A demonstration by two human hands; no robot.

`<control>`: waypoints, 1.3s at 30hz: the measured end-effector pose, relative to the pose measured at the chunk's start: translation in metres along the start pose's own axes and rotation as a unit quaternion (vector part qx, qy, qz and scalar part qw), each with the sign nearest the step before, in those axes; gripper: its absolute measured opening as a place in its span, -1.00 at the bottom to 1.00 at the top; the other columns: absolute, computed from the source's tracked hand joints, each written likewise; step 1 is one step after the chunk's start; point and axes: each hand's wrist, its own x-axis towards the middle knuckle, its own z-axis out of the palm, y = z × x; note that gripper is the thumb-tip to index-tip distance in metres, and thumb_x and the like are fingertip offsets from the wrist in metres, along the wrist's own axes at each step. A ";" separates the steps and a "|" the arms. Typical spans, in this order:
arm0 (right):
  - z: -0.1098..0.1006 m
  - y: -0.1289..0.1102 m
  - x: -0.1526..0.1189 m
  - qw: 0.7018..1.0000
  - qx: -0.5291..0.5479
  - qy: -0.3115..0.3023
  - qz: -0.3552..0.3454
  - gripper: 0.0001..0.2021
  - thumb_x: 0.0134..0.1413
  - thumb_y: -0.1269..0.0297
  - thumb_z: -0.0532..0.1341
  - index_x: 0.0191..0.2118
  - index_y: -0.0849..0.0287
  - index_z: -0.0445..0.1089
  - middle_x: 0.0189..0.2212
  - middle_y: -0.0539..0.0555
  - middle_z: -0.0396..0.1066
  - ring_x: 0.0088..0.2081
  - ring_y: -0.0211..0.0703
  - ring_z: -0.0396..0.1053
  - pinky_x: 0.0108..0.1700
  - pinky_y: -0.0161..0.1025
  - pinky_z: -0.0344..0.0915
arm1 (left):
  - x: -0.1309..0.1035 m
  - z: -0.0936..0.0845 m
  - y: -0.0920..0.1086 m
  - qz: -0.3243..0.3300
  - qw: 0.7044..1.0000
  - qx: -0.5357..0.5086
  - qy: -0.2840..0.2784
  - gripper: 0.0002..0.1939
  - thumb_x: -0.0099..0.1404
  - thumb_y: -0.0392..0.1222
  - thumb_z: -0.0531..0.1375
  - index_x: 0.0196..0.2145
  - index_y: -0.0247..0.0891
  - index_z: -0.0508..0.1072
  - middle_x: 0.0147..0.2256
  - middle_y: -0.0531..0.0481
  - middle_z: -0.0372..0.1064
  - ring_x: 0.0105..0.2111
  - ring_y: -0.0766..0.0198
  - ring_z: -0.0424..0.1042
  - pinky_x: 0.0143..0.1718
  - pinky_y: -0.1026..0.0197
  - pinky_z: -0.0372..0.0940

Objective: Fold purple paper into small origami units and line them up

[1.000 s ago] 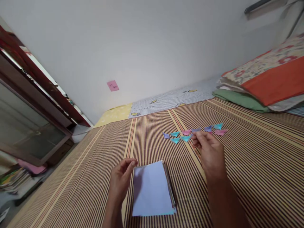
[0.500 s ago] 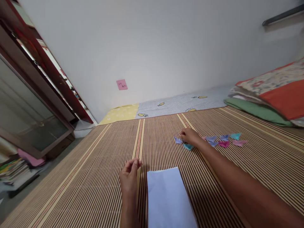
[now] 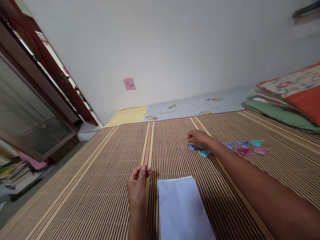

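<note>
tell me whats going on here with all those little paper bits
A person is working with two bare hands on a striped mat. The right hand is over the left end of a cluster of small folded paper pieces in blue, teal and pink; whether it grips one is hard to tell. The left hand is raised beside a stack of pale paper, fingers pinched together, with nothing clearly visible in them. Folded bedding lies off to the right.
</note>
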 end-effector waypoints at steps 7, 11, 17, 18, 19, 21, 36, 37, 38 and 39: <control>-0.013 0.006 -0.013 0.995 -0.046 -0.081 0.032 -0.67 0.35 0.20 0.26 0.15 0.16 0.39 0.12 0.17 0.42 0.01 0.00 0.47 0.00 0.03 0.48 | 0.001 0.000 -0.001 -0.007 1.000 -0.001 -0.002 -0.60 0.05 0.04 0.47 -0.28 -0.33 0.63 -0.40 -0.09 0.62 -0.36 0.20 0.63 -0.19 0.16 0.51; -0.021 -0.001 -0.020 0.999 -0.004 -0.046 0.015 -0.67 0.35 0.19 0.26 0.15 0.16 0.39 0.12 0.18 0.41 0.00 0.00 0.48 0.00 0.03 0.48 | 0.001 -0.001 0.002 -0.011 1.000 -0.003 0.001 -0.60 0.04 0.04 0.47 -0.29 -0.33 0.62 -0.40 -0.09 0.62 -0.37 0.22 0.62 -0.21 0.19 0.51; -0.040 -0.037 -0.093 0.987 0.113 0.100 -0.050 -0.88 0.31 0.41 0.21 -0.23 0.19 0.51 -0.22 0.08 0.56 -0.12 -0.09 0.51 0.00 -0.12 0.42 | 0.007 -0.006 0.004 0.011 1.000 -0.005 -0.003 -0.63 0.05 0.04 0.46 -0.32 -0.31 0.60 -0.41 -0.06 0.61 -0.37 0.24 0.60 -0.16 0.16 0.50; -0.038 -0.047 -0.117 0.983 0.132 0.112 -0.063 -0.88 0.30 0.39 0.21 -0.27 0.16 0.50 -0.26 0.05 0.56 -0.17 -0.09 0.52 -0.05 -0.14 0.43 | 0.008 -0.007 0.005 0.015 1.000 -0.002 -0.006 -0.63 0.06 0.05 0.45 -0.32 -0.31 0.60 -0.41 -0.05 0.60 -0.37 0.24 0.60 -0.16 0.16 0.49; -0.034 -0.057 -0.143 0.979 0.149 0.114 -0.079 -0.88 0.28 0.36 0.23 -0.30 0.12 0.50 -0.30 0.01 0.56 -0.20 -0.10 0.53 -0.10 -0.16 0.44 | 0.007 -0.007 0.005 0.019 1.000 0.002 -0.011 -0.63 0.07 0.05 0.44 -0.32 -0.31 0.59 -0.41 -0.05 0.60 -0.37 0.24 0.59 -0.16 0.15 0.49; -0.021 -0.076 -0.196 0.957 0.228 0.106 -0.146 -0.89 0.25 0.32 0.25 -0.33 0.08 0.49 -0.28 0.02 0.57 -0.20 -0.06 0.53 -0.13 -0.13 0.45 | 0.003 -0.006 0.008 0.027 0.999 0.016 -0.026 -0.63 0.10 0.07 0.42 -0.30 -0.30 0.59 -0.40 -0.05 0.60 -0.35 0.23 0.59 -0.16 0.14 0.48; 0.037 -0.103 -0.287 0.977 0.146 0.021 -0.152 -0.88 0.19 0.51 0.26 -0.29 0.19 0.52 -0.26 0.12 0.53 -0.13 -0.01 0.47 -0.04 -0.11 0.37 | -0.107 -0.061 0.011 0.112 0.948 0.240 -0.174 -0.70 0.27 0.04 0.28 -0.22 -0.24 0.63 -0.09 -0.20 0.55 0.02 -0.03 0.49 -0.05 0.05 0.42; 0.036 -0.105 -0.288 0.977 0.148 0.025 -0.153 -0.87 0.20 0.52 0.24 -0.31 0.18 0.50 -0.29 0.10 0.52 -0.16 -0.03 0.47 -0.07 -0.13 0.37 | -0.110 -0.065 0.012 0.119 0.946 0.249 -0.173 -0.70 0.29 0.04 0.26 -0.20 -0.24 0.62 -0.08 -0.20 0.54 0.03 -0.03 0.48 -0.05 0.05 0.43; 0.034 -0.106 -0.289 0.977 0.150 0.030 -0.152 -0.85 0.22 0.52 0.22 -0.32 0.18 0.50 -0.30 0.09 0.51 -0.17 -0.04 0.47 -0.08 -0.15 0.37 | -0.111 -0.068 0.014 0.125 0.942 0.257 -0.173 -0.69 0.31 0.03 0.24 -0.18 -0.24 0.61 -0.08 -0.21 0.54 0.03 -0.03 0.48 -0.06 0.04 0.43; 0.033 -0.107 -0.291 0.976 0.151 0.035 -0.150 -0.85 0.24 0.52 0.21 -0.30 0.18 0.49 -0.29 0.10 0.51 -0.16 -0.05 0.47 -0.08 -0.16 0.37 | -0.111 -0.069 0.015 0.130 0.939 0.265 -0.175 -0.70 0.33 0.02 0.22 -0.16 -0.24 0.60 -0.07 -0.21 0.54 0.02 -0.02 0.49 -0.07 0.04 0.43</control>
